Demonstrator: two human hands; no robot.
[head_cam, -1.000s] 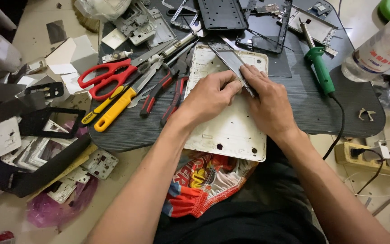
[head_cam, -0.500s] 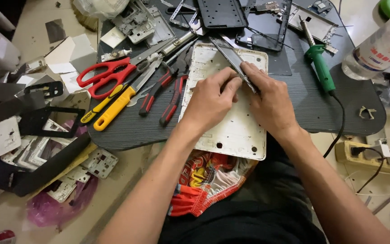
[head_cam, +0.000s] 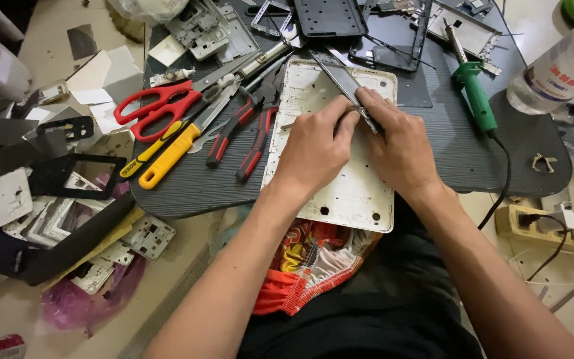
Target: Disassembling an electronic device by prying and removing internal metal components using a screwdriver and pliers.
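Note:
A white tablet back shell (head_cam: 347, 193) lies inside-up on a dark ridged work board (head_cam: 187, 186). My left hand (head_cam: 313, 149) rests on the shell, its fingers pinched at a spot near the shell's middle. My right hand (head_cam: 400, 143) holds a flat grey metal blade (head_cam: 343, 80) that points up and left over the shell's upper part. Both hands touch each other at the fingertips. What lies under the fingertips is hidden.
Red scissors (head_cam: 157, 106), a yellow-handled tool (head_cam: 167, 156) and red-and-black pliers (head_cam: 244, 133) lie left of the shell. A green soldering iron (head_cam: 476, 96) lies to the right, a clear bottle (head_cam: 556, 66) beyond. Dark frames (head_cam: 330, 16) sit at the back. Loose device parts (head_cam: 41, 199) cover the floor at left.
Both hands have shifted slightly up the shell, and the blade's tip sits a little higher. The tools on the board have not moved.

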